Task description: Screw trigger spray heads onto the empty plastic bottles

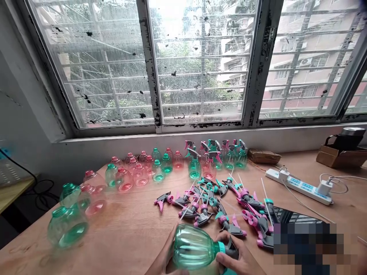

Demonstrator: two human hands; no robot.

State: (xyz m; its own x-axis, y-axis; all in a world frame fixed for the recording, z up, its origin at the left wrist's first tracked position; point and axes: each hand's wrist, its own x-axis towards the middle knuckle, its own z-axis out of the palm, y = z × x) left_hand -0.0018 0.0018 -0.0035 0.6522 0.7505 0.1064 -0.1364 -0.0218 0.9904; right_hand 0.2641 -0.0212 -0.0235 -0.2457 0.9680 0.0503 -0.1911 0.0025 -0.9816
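Holding grn btl (192,246) sideways, L hand (169,246), R hand (238,255)

1. Near bottle (195,246): see-through green with lengthwise ribs; teal collar (221,247), dark grey spray head (231,251).
2. Open bottles (124,180) on the left: see-through, some pinkish red, others green.
3. Far bottles with sprayers (194,169): see-through green or pink, topped in dark grey with pink or teal.
4. Loose spray heads (203,218): dark grey with pink or teal parts; whitish tubes (264,189).
5. Table (123,233): warm brown, with darker grain marks at left.
6. Power strip (299,187), right: white with light-blue panels.
7. Window frame (147,57), far: grey, blotched black.
8. Far-right box (329,157): brown.
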